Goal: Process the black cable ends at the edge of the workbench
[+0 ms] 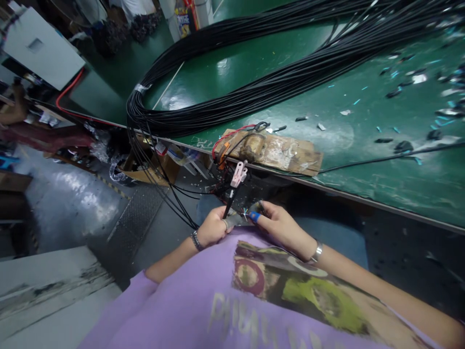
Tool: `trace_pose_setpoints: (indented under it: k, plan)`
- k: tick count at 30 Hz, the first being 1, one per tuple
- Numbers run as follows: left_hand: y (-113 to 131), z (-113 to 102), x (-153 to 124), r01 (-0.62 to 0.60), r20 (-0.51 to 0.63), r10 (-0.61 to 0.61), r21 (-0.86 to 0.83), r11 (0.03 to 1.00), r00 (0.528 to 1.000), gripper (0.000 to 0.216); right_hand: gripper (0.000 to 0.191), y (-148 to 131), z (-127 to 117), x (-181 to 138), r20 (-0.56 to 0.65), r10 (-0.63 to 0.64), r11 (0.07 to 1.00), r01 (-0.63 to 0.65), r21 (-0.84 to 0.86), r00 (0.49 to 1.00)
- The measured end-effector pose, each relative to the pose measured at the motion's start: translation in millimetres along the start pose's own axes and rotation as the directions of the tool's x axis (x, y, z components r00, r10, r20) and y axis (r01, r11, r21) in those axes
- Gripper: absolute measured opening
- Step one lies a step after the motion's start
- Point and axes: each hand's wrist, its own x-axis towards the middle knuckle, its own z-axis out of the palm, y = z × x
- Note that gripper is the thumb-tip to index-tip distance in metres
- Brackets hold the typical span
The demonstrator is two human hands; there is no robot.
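Left hand (212, 228): I see it closed around a black cable (229, 203), thumb in a grey finger cot.
Right hand (279, 225): pinches the cable's stripped coloured wire ends (246, 213), blue cot on a fingertip.
Cable location: in front of my chest, below the tabletop (254, 82) edge.
Risk: fine strands may fray or slip; I judge the pink clip (238, 175) and hanging cable bundle (156, 165) could snag.

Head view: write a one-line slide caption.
Left hand and right hand grip a black cable's stripped end beside a green workbench.
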Motion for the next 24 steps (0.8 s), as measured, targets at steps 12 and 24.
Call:
trace_pose_setpoints:
  k: [12,24]
  plan:
    - [0.8,3.5,2.1,-0.108,-0.029,0.108,-0.01,0.994,0.994,0.041,0.027,0.6,-3.7,-2.8,0.044,-0.373,0.782,0.339,-0.523,0.927]
    - [2.0,5.3,1.8,-0.104,-0.026,0.103,-0.032,0.994,0.994,0.038,0.02,-4.1,-1.1,-4.8,-0.155,-0.215,0.976,0.211,-0.046,0.964]
